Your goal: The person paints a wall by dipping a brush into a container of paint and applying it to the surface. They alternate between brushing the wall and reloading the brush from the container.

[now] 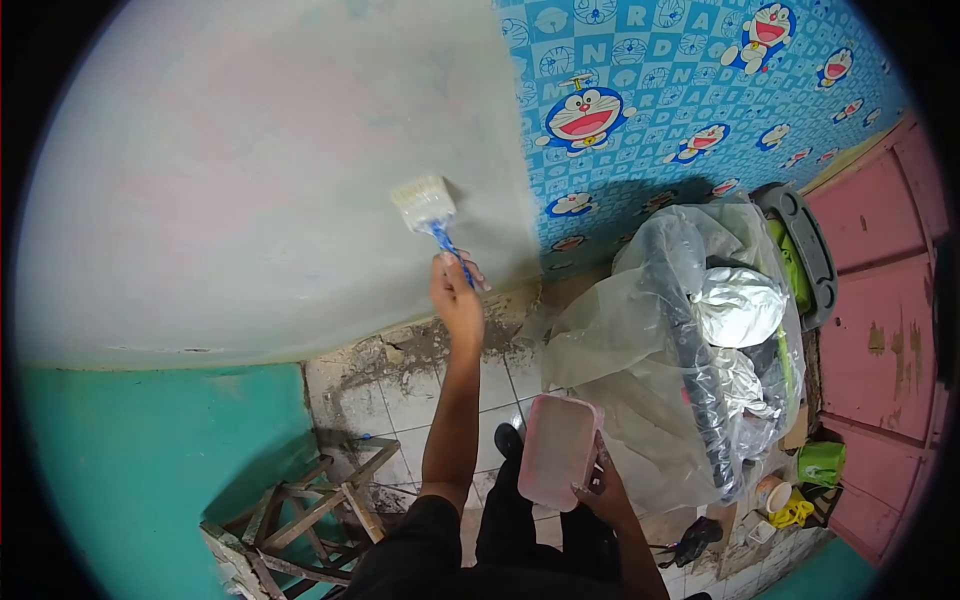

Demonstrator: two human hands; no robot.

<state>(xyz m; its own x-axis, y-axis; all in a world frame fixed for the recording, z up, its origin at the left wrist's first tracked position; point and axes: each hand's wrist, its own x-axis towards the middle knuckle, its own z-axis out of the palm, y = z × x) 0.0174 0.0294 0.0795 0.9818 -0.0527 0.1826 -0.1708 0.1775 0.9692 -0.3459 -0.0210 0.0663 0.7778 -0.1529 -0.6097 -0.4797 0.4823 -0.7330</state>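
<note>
The brush [430, 215] rises out of the left hand's [457, 300] fingers [470, 272], with its bristles on the wall [250, 180] above them. The wall covering [660, 80] starts to the right of those fingers. The floor tiles [410, 390] lie below them, and a wooden frame [310, 510] sits lower down to their left. The right hand's [603, 490] fingers [585, 490] grip the container [556, 450] at its lower right corner. The bagged bundle [690, 340] lies just to their right, and the door [880, 300] is beyond it.

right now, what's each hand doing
Left hand: closed on the paintbrush, bristles against the wall.
Right hand: closed, holding the pink container.
</note>
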